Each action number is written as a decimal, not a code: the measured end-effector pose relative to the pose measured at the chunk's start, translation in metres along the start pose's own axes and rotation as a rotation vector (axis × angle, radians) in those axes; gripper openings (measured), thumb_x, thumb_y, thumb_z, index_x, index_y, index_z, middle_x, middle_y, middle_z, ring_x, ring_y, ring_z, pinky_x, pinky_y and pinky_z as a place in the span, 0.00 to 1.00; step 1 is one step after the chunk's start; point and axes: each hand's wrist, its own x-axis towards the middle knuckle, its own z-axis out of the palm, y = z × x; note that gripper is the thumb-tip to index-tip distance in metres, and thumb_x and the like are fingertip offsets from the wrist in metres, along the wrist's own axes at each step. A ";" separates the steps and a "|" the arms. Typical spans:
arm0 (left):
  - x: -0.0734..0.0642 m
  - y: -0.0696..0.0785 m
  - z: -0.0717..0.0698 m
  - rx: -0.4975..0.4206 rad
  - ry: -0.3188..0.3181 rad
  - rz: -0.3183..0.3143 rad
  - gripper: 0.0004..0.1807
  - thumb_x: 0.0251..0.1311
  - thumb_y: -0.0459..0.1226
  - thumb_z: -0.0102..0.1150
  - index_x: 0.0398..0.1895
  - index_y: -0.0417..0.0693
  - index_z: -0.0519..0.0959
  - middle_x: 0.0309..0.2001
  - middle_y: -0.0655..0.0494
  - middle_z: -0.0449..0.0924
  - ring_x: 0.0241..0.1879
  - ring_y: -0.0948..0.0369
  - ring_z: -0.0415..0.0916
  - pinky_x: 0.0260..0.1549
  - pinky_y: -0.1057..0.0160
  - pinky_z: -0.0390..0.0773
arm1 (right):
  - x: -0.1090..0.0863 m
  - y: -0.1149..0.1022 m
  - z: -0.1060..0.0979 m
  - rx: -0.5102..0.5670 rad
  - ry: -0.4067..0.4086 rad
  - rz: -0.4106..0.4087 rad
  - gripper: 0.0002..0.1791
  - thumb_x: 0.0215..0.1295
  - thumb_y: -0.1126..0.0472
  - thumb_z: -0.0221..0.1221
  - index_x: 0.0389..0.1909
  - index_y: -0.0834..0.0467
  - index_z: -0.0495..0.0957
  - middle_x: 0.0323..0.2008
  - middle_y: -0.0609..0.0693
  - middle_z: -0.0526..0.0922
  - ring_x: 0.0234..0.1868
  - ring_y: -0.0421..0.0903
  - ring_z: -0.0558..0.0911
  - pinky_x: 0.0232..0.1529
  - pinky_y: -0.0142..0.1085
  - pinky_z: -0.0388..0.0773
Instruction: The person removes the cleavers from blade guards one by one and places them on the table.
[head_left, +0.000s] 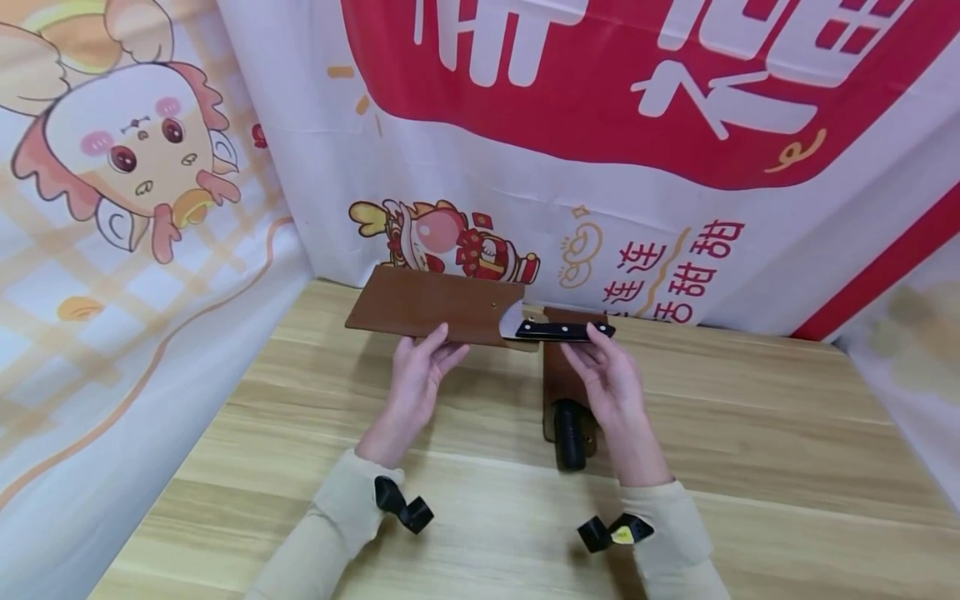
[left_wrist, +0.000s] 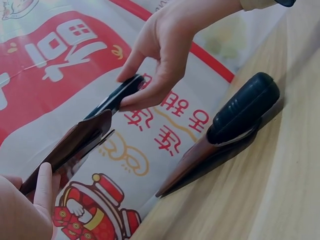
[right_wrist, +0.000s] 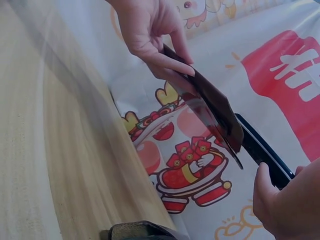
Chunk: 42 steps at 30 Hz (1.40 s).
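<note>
A cleaver in a brown sheath (head_left: 435, 304) is held above the table, its black riveted handle (head_left: 558, 331) pointing right. A sliver of blade (head_left: 512, 320) shows between sheath and handle. My left hand (head_left: 412, 379) pinches the sheath by its near edge. The handle's end is pinched between thumb and fingers of my right hand (head_left: 615, 383). In the right wrist view the sheath (right_wrist: 212, 100) is seen edge-on, with the handle (right_wrist: 265, 152) out of its lower end. Beneath the right hand, a second brown sheath (head_left: 558, 375) lies on the table with a thick black handle (head_left: 570, 437) toward me.
The wood-grain table (head_left: 480, 517) meets a white-and-red printed cloth (head_left: 480, 142) hanging at the back. Another printed cloth (head_left: 150, 333) runs along the left side. Black camera mounts (head_left: 405, 504) sit on both wrists.
</note>
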 end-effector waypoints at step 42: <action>0.016 0.041 -0.023 -0.033 0.060 0.048 0.12 0.78 0.31 0.49 0.59 0.46 0.64 0.51 0.49 0.73 0.43 0.55 0.83 0.49 0.61 0.85 | 0.000 -0.059 -0.030 0.344 0.045 0.037 0.04 0.77 0.65 0.57 0.45 0.62 0.77 0.43 0.59 0.85 0.45 0.55 0.86 0.72 0.43 0.64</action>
